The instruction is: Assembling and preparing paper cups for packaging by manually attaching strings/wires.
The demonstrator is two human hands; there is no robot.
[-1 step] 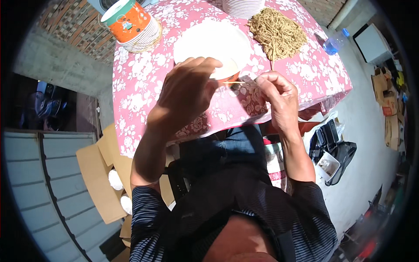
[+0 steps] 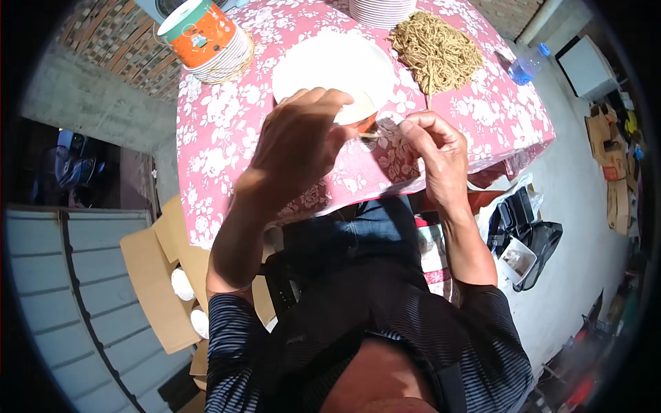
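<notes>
A white-topped round paper tub (image 2: pixel 323 62), orange on its outer wall, stands in front of me at the table's edge. My left hand (image 2: pixel 296 134) is raised at its near side, upper fingers stretched over the rim and thumb bent below. A thin tan cord (image 2: pixel 369 135) shows beside that thumb, which seems to pinch it. My right hand (image 2: pixel 435 141) pinches thumb and forefinger together in line with the cord. The bit between its fingertips is too small to see clearly. A heap of tan cords (image 2: pixel 437 51) lies beyond my right hand.
Stacked orange and green tubs (image 2: pixel 203 38) stand far left on the flowered pink tablecloth (image 2: pixel 220 131). A white stack (image 2: pixel 382 12) is at the back. A plastic bottle (image 2: pixel 527 69) is at the right edge. Cardboard boxes (image 2: pixel 155 275) sit on the left; bags (image 2: pixel 523 234) lie on the right.
The cord between my hands sits slightly lower, and less of it shows. More of the tub's orange wall shows by my left thumb. Both hands have barely moved.
</notes>
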